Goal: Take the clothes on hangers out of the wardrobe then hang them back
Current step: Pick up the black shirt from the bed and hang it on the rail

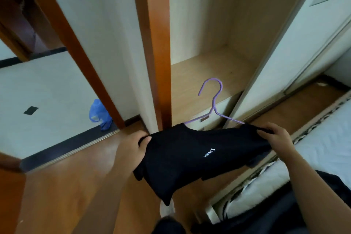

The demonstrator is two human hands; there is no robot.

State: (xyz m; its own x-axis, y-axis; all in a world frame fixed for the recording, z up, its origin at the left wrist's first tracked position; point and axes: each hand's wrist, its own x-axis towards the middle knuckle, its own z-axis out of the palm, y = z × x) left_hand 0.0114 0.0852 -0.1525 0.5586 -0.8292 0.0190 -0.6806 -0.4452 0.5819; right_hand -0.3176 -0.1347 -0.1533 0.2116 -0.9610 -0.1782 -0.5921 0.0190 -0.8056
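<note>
A black T-shirt (191, 157) with a small white logo hangs on a purple wire hanger (214, 100), held out in front of the open wardrobe (218, 66). My left hand (133, 148) grips the shirt's left shoulder. My right hand (275, 137) pinches its right shoulder over the hanger's arm. The hanger's hook points up and away, over the wardrobe's light wooden shelf. No rail or other clothes show inside the wardrobe.
An orange wooden post (153, 43) borders the wardrobe on the left, and a white sliding door (284, 53) stands on the right. A bed with a white mattress (322, 148) lies at my right. A blue plastic bag (99, 114) sits on the floor by the doorway.
</note>
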